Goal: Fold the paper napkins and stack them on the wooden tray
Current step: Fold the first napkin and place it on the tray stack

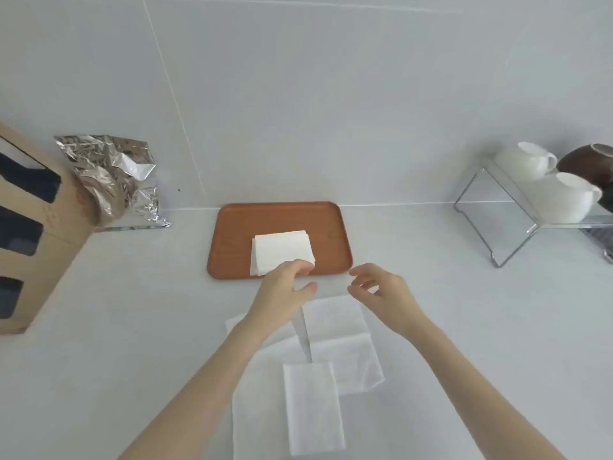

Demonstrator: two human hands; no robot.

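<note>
A brown wooden tray (238, 234) lies on the white counter against the back wall. A small stack of folded white napkins (280, 249) rests on its front middle. My left hand (283, 293) reaches over the tray's front edge, fingertips touching the stack's near corner, thumb apart below. My right hand (381, 290) hovers just right of it, in front of the tray, fingers curled apart and holding nothing. Several white paper napkins (338, 330) lie spread on the counter between my forearms, with a narrower folded one (313, 406) nearest me.
A tan cardboard box with dark cut-outs (30, 234) stands at the left, a crumpled foil bag (112, 174) behind it. At the right, a clear acrylic rack (497, 210) carries white cups (560, 197) and a dark bowl (587, 161).
</note>
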